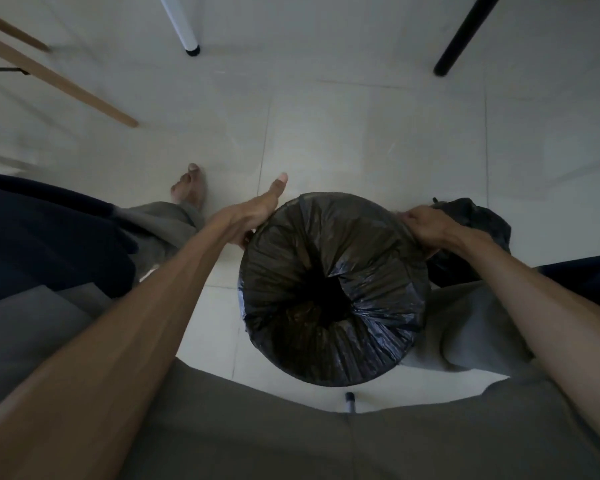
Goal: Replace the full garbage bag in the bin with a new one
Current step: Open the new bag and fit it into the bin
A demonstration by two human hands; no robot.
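A round bin stands on the tiled floor between my legs, lined with a black garbage bag that is stretched over its rim and dips into a dark hollow in the middle. The bin's own wall is hidden by the plastic. My left hand lies flat against the bin's upper left rim, fingers straight and together, thumb pointing away. My right hand pinches the bag's edge at the upper right rim. Behind that hand another dark, lumpy black bag lies on the floor.
Pale floor tiles spread ahead. A white furniture leg and a black leg stand at the top, wooden chair legs at upper left. My bare foot is left of the bin. A small dark object lies below the bin.
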